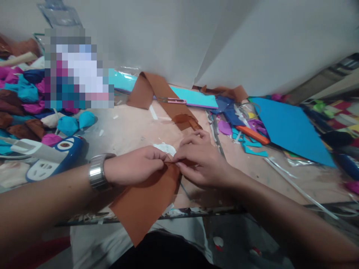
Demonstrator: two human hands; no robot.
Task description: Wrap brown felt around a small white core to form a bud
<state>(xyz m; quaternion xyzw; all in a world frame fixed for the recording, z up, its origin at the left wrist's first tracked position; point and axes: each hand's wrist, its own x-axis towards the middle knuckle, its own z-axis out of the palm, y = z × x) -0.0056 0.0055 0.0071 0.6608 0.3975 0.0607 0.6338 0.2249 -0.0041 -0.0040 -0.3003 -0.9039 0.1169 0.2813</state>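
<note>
head view: left hand (137,164) and right hand (206,160) pinch a brown sheet (146,203), likely light, soft, best held by its edge.

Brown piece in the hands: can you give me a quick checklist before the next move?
1. Left hand gripping the brown piece: ok, pinched at its far end.
2. Right hand gripping there too: ok, fingertips close to the left's.
3. Pinched edges lined up: cannot tell, fingers cover them.
4. Piece wholly on the table: not ok, its near corner overhangs.
5. Pink snips clear of both hands: ok, on the farther brown strip.
</note>
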